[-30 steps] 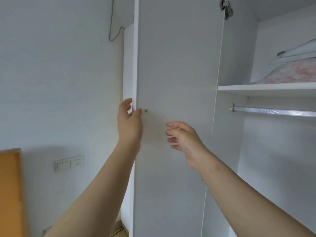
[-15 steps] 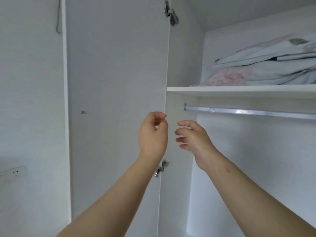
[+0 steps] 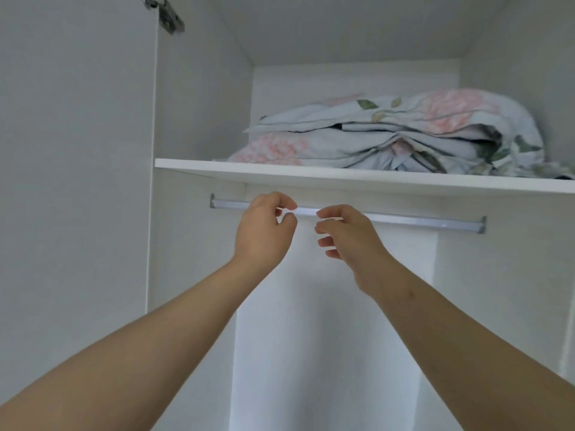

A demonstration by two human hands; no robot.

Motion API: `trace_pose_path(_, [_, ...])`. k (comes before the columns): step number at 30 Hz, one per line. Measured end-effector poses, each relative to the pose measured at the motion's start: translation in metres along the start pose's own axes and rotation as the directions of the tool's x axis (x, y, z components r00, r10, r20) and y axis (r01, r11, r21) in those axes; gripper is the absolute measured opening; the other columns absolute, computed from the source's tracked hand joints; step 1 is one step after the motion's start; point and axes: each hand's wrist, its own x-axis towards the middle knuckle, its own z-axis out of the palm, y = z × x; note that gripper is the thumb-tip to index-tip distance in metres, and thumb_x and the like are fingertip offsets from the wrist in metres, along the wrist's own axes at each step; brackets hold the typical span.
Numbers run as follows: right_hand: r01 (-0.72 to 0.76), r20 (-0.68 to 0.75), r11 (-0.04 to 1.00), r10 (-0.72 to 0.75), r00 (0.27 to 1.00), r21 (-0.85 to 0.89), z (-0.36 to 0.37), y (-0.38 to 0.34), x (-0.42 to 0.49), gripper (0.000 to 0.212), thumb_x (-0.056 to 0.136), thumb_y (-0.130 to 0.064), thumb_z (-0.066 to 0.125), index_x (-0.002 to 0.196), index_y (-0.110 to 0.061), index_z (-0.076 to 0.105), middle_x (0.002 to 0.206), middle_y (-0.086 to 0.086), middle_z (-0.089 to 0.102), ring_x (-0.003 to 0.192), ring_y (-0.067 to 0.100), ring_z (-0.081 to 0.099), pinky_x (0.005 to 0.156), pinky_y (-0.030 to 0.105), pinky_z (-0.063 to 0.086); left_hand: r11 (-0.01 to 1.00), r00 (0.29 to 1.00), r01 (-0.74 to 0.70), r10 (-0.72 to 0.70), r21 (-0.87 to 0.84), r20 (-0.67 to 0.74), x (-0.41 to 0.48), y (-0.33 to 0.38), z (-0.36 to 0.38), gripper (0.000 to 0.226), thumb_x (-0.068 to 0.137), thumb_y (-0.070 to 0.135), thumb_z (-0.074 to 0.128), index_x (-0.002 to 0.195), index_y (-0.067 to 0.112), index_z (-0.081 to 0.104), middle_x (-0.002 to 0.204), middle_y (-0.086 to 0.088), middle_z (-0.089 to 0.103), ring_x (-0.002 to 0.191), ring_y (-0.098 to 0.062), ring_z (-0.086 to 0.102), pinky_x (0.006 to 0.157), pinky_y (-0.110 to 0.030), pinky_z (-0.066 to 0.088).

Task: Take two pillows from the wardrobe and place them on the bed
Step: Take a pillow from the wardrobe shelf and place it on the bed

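My fingers (image 3: 329, 214) are loosely curled and grasp nothing, with the left hand (image 3: 264, 231) and right hand (image 3: 347, 241) raised side by side in front of the hanging rail (image 3: 420, 220), just below the shelf (image 3: 342, 178). The floral pillows (image 3: 404, 135) lie stacked on that shelf inside the open wardrobe (image 3: 202, 104), untouched. I judge that only the opening is done: both pillows are yet to be lifted down and carried to the bed, which is out of view.

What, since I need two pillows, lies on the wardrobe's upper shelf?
A stack of pale-blue floral pillows lies on the shelf, toward its right. How many are stacked, and anything behind them, is hidden by the folds.
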Motion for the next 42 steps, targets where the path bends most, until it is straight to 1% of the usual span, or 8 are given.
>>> trace_pose_path(9, [0.21,-0.186,0.949,-0.257,0.948,-0.237,-0.034,-0.027,0.092,0.014,0.084,-0.012,0.055,0.08,-0.026,0.055,0.079,-0.003,0.056,0.074,0.017,0.053,0.069,0.029,0.042,0.986,0.988,-0.153,0.152,-0.069,-0.02,0.099,0.007,0.041,0.017,0.085,0.01,0.048,0.091,0.023,0.057,0.103,0.008,0.05,0.089,-0.01,0.051,0.076,-0.023,0.035])
trace_pose_path(13, [0.262,-0.264,0.899,-0.364,0.893,-0.351,-0.037,-0.04,0.139,0.012,0.084,-0.011,0.052,0.089,-0.02,0.056,0.072,-0.007,0.051,0.061,0.012,0.048,0.061,0.027,0.04,0.953,0.96,-0.279,0.275,-0.116,-0.044,0.145,0.005,0.047,0.017,0.085,0.009,0.049,0.089,0.025,0.054,0.103,0.008,0.048,0.089,-0.01,0.051,0.075,-0.022,0.034])
trace_pose_path(18, [0.338,-0.274,0.774,-0.538,0.797,-0.535,-0.043,-0.05,0.183,0.013,0.084,-0.013,0.051,0.092,-0.02,0.058,0.07,-0.009,0.052,0.07,0.015,0.048,0.065,0.029,0.037,0.928,0.93,-0.368,0.367,-0.054,-0.027,0.206,-0.005,0.065,0.019,0.085,0.012,0.049,0.096,0.024,0.058,0.11,0.006,0.048,0.095,-0.013,0.05,0.08,-0.025,0.037])
trace_pose_path(21, [0.29,-0.29,0.732,-0.553,0.781,-0.617,-0.051,-0.05,0.204,0.017,0.083,-0.014,0.05,0.097,-0.019,0.059,0.078,-0.004,0.056,0.08,0.02,0.051,0.073,0.03,0.039,0.901,0.901,-0.434,0.434,0.021,0.02,0.232,-0.002,0.078,0.03,0.086,0.008,0.045,0.11,0.021,0.057,0.129,0.0,0.046,0.12,-0.021,0.042,0.095,-0.03,0.036])
trace_pose_path(26, [0.096,-0.309,0.535,-0.616,0.724,-0.84,-0.062,-0.057,0.231,0.031,0.082,-0.02,0.05,0.112,-0.02,0.057,0.121,0.012,0.055,0.115,0.034,0.045,0.098,0.041,0.039,0.809,0.835,-0.548,0.513,0.215,0.198,0.259,0.004,0.092,0.052,0.085,0.005,0.044,0.131,0.03,0.039,0.156,0.001,0.008,0.143,-0.023,0.006,0.112,-0.04,0.016])
trace_pose_path(32, [-0.076,-0.216,0.254,-0.589,0.779,-0.964,-0.077,-0.064,0.251,0.062,0.078,-0.03,0.055,0.135,-0.038,0.034,0.151,-0.001,0.023,0.134,0.033,0.022,0.107,0.046,0.021,0.675,0.814,-0.58,0.494,0.457,0.305,0.29,0.003,0.105,0.062,0.086,0.034,0.049,0.142,0.028,0.023,0.152,-0.001,0.017,0.138,-0.028,0.021,0.111,-0.046,0.019])
trace_pose_path(38, [-0.148,-0.224,0.179,-0.553,0.803,-0.973,-0.086,-0.069,0.273,0.063,0.083,-0.028,0.051,0.14,-0.037,0.025,0.146,0.002,0.034,0.131,0.035,0.026,0.103,0.051,0.027,0.742,0.877,-0.48,0.401,0.469,0.263,0.307,0.018,0.119,0.061,0.088,0.037,0.051,0.141,0.025,0.025,0.146,-0.006,0.026,0.13,-0.032,0.034,0.103,-0.044,0.03])
trace_pose_path(42, [-0.2,-0.225,0.11,-0.601,0.767,-0.974,-0.089,-0.062,0.284,0.034,0.091,-0.021,0.041,0.123,-0.026,0.05,0.13,0.01,0.052,0.124,0.034,0.035,0.098,0.048,0.03,0.746,0.888,-0.459,0.37,0.483,0.271,0.311,0.012,0.136,0.059,0.088,0.04,0.051,0.141,0.026,0.028,0.146,-0.005,0.027,0.131,-0.032,0.031,0.104,-0.047,0.028])
